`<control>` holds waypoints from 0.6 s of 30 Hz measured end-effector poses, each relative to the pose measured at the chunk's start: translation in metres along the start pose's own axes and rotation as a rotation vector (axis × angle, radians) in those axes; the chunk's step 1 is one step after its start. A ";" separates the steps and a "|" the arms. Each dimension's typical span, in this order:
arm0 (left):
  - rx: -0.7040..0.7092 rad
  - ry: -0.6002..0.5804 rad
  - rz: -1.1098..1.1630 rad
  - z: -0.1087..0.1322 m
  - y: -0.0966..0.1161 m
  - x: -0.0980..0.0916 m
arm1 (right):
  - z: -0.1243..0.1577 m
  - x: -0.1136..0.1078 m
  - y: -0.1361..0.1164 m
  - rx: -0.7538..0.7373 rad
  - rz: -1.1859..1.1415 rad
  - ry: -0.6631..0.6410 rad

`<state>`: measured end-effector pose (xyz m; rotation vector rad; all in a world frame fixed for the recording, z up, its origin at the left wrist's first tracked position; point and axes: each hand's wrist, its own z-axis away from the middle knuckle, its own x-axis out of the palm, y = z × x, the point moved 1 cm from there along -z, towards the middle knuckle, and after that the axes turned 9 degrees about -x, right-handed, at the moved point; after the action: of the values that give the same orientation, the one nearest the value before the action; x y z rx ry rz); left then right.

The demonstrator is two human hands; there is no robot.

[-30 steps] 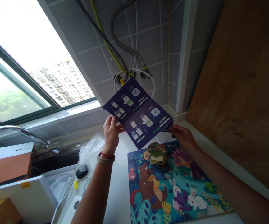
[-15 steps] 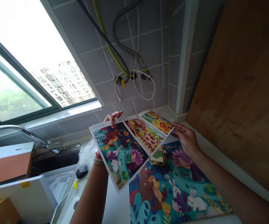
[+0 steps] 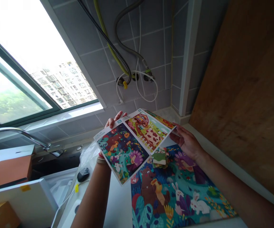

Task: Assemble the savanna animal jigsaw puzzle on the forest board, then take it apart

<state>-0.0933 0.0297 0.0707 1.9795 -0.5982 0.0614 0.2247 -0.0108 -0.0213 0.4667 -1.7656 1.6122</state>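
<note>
paper is what the hands have up: a folded, glossy, white-edged puzzle leaflet (image 3: 137, 142), opened out and tilted in the air above the tabletop, showing a forest scene and a farm scene. the left hand (image 3: 115, 118) is behind its upper edge, with the fingers (image 3: 118, 114) curled around so that only their tips show; the thumb is hidden. the right hand (image 3: 186, 141) is at its right corner, with the fingers (image 3: 176, 128) spread wide. their tips reach the corner, but whether they pinch it or only touch it, i cannot tell.

the leaflet looks light and thin, stiff enough to hold its shape but likely to bend along the folds, and its coated face may be slippery. it would probably handle best by two outer edges, well away from the creases.

below it, a large colourful jigsaw puzzle (image 3: 179, 193) with bears, rabbits and a peacock lies on the white tabletop (image 3: 118, 205). a small folded green-and-cream packet (image 3: 159, 159) sits on the puzzle, just under the leaflet. farther left are a crumpled clear plastic bag (image 3: 89, 155) and a black computer mouse (image 3: 83, 174).
</note>
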 end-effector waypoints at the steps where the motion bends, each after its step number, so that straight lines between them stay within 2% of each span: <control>1: 0.011 -0.011 0.029 0.002 0.001 0.001 | 0.000 0.000 0.000 0.017 -0.016 -0.008; 6: -0.066 0.002 0.071 -0.003 0.009 0.012 | -0.001 -0.004 0.002 0.065 -0.042 -0.075; 11: -0.116 0.002 0.064 -0.010 0.010 0.024 | 0.003 -0.004 0.005 0.048 0.027 -0.171; 14: -0.141 -0.015 0.040 -0.008 0.008 0.022 | 0.002 -0.006 0.004 0.005 0.033 -0.147; 18: -0.153 -0.017 0.004 -0.009 0.005 0.013 | -0.005 -0.010 -0.001 -0.039 -0.003 -0.053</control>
<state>-0.0822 0.0308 0.0832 1.8318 -0.6000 0.0012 0.2333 -0.0080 -0.0273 0.4984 -1.8313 1.5736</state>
